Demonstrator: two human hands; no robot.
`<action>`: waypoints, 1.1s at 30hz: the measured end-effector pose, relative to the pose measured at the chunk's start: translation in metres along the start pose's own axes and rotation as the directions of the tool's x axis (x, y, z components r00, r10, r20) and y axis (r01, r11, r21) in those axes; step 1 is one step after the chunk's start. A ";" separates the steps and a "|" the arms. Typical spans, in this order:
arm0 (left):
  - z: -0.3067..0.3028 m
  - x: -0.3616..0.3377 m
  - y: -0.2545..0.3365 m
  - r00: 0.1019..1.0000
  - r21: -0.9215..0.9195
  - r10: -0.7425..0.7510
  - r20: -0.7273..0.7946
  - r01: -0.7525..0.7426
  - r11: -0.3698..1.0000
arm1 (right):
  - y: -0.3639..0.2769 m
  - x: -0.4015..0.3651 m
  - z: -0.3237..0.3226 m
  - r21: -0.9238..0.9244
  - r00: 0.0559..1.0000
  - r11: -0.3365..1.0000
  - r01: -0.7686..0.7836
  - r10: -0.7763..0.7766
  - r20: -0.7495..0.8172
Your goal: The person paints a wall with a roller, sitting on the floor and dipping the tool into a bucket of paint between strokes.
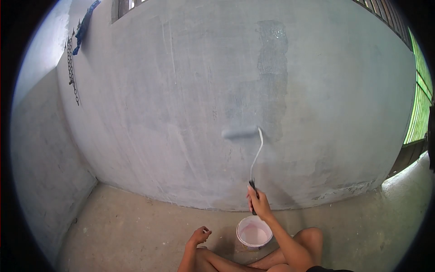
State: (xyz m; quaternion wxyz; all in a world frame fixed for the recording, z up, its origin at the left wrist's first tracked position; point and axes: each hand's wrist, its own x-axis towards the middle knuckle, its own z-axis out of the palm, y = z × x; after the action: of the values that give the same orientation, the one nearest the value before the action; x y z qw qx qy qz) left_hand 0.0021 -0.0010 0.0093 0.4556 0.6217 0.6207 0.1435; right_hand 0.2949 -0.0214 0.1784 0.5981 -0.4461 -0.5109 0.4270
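My right hand (pixel 259 204) is wrapped around the black handle of the paint roller (pixel 240 132), whose blurred sleeve lies level at the far wall (pixel 136 99), left of its bent frame. I likely grip the handle so the frame gives me reach while seated; my right forearm slants forward and left. The bucket (pixel 254 247) stands near, between my hands, presumably for easy dipping. My left hand (pixel 201 235) hangs left of it, fingers loosely curled around nothing visible.
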 end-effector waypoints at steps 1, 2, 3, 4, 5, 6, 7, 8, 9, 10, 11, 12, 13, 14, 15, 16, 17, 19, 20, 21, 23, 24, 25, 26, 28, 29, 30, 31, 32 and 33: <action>0.000 0.002 -0.003 1.000 -0.003 0.002 0.016 -0.002 1.000 | 0.011 -0.008 -0.003 -0.019 0.999 0.999 -0.029 0.029 -0.021; 0.001 0.004 -0.006 1.000 -0.007 0.006 0.030 -0.005 1.000 | 0.020 -0.013 -0.006 -0.021 0.999 0.999 -0.026 0.026 -0.021; 0.002 0.004 -0.004 1.000 -0.008 0.010 0.028 -0.009 1.000 | 0.022 -0.018 -0.007 -0.011 0.999 0.999 -0.041 0.040 -0.025; 0.002 0.003 -0.004 1.000 -0.004 -0.001 0.030 0.001 1.000 | 0.023 -0.018 -0.008 -0.001 0.998 0.999 -0.055 0.055 -0.027; 0.002 0.002 -0.003 0.999 -0.002 -0.012 0.030 0.012 1.000 | 0.024 -0.014 -0.008 -0.003 0.999 0.999 -0.049 0.049 -0.023; 0.002 0.003 -0.002 1.000 -0.005 -0.007 0.025 0.007 1.000 | 0.018 -0.008 -0.007 -0.006 0.999 0.999 -0.033 0.032 -0.030; 0.002 0.004 -0.002 0.999 0.005 -0.014 0.037 0.014 1.000 | 0.008 -0.003 -0.003 -0.008 0.999 1.000 -0.017 0.017 -0.039; 0.002 0.005 -0.003 0.999 0.016 -0.022 0.049 0.021 1.000 | -0.003 0.004 0.000 -0.010 0.999 1.000 -0.013 0.012 -0.038; 0.003 0.005 -0.003 0.999 0.015 -0.018 0.046 0.017 1.000 | -0.021 0.012 0.007 0.010 1.000 1.000 0.013 -0.013 -0.020; 0.003 0.006 -0.003 0.999 0.029 -0.025 0.046 0.023 0.999 | -0.038 0.021 0.013 0.030 0.999 0.999 0.039 -0.039 -0.003; 0.003 0.006 -0.003 0.999 0.042 -0.031 0.045 0.029 0.999 | -0.051 0.031 0.018 0.029 0.999 0.999 0.045 -0.045 -0.002; 0.004 0.007 -0.005 0.999 0.040 -0.026 0.040 0.025 0.999 | -0.064 0.040 0.022 0.047 0.998 0.997 0.060 -0.061 0.009; 0.004 0.006 -0.006 0.998 0.031 -0.027 0.054 0.025 0.999 | -0.074 0.049 0.027 0.065 0.997 0.995 0.076 -0.077 0.021; 0.003 0.008 -0.007 0.997 0.020 -0.027 0.066 0.026 0.999 | -0.082 0.057 0.032 0.064 0.996 0.995 0.082 -0.084 0.027; 0.002 0.010 -0.007 0.998 0.013 -0.027 0.065 0.026 1.000 | -0.087 0.062 0.036 0.077 0.994 0.992 0.097 -0.099 0.034; 0.004 0.009 -0.012 0.998 0.001 -0.019 0.058 0.019 1.000 | -0.087 0.060 0.038 0.090 0.994 0.991 0.099 -0.102 0.035; 0.005 0.011 -0.014 0.999 -0.010 -0.005 0.046 0.005 1.000 | -0.083 0.058 0.039 0.085 0.995 0.992 0.095 -0.099 0.035; 0.005 0.013 -0.013 0.999 -0.001 -0.017 0.041 0.017 1.000 | -0.067 0.051 0.039 0.047 0.995 0.994 0.103 -0.104 0.008; 0.006 0.013 -0.014 0.999 0.011 -0.038 0.037 0.038 0.999 | -0.055 0.045 0.037 0.042 0.994 0.993 0.106 -0.106 0.001; 0.006 0.013 -0.013 0.999 0.011 -0.032 0.044 0.031 0.999 | -0.038 0.037 0.035 0.037 0.998 0.997 0.069 -0.069 -0.006; 0.005 0.011 -0.011 0.998 0.024 -0.044 0.049 0.042 0.999 | -0.008 0.019 0.031 0.018 1.000 1.000 0.018 -0.017 -0.017; 0.005 0.011 -0.012 0.998 0.024 -0.039 0.053 0.037 0.999 | 0.005 0.009 0.029 0.005 1.000 1.000 0.004 -0.004 -0.021; 0.005 0.012 -0.015 0.998 0.021 -0.031 0.057 0.030 0.999 | 0.016 0.000 0.028 0.002 1.000 1.000 0.008 -0.007 -0.026; 0.005 0.014 -0.015 0.998 0.018 -0.020 0.060 0.019 1.000 | 0.026 -0.007 0.026 0.005 1.000 1.000 -0.015 0.015 -0.024; 0.004 0.012 -0.014 0.998 0.019 -0.021 0.054 0.020 1.000 | 0.030 -0.009 0.024 0.004 0.999 1.000 -0.029 0.029 -0.028; 0.005 0.011 -0.013 0.998 0.023 -0.031 0.047 0.030 0.999 | 0.032 -0.008 0.023 0.013 0.999 0.999 -0.039 0.039 -0.009; 0.005 0.011 -0.011 0.999 0.028 -0.019 0.048 0.017 0.999 | 0.028 -0.007 0.024 0.024 0.999 0.999 -0.046 0.046 0.009; 0.005 0.010 -0.010 0.998 0.044 -0.025 0.058 0.023 0.999 | 0.023 -0.002 0.024 0.040 0.999 0.999 -0.026 0.025 0.023; 0.004 0.011 -0.011 0.997 0.059 -0.034 0.066 0.030 0.998 | 0.017 0.004 0.026 0.043 1.000 0.999 -0.015 0.015 0.017; 0.005 0.016 -0.015 0.996 0.046 -0.042 0.081 0.038 0.998 | 0.004 0.010 0.028 0.038 1.000 0.999 0.001 -0.002 0.029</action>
State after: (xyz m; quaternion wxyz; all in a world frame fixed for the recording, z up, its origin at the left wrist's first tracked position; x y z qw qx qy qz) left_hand -0.0012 0.0086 -0.0111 0.4695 0.6246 0.6168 0.0947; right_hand 0.2679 -0.0080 0.1787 0.5992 -0.4280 -0.5117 0.4426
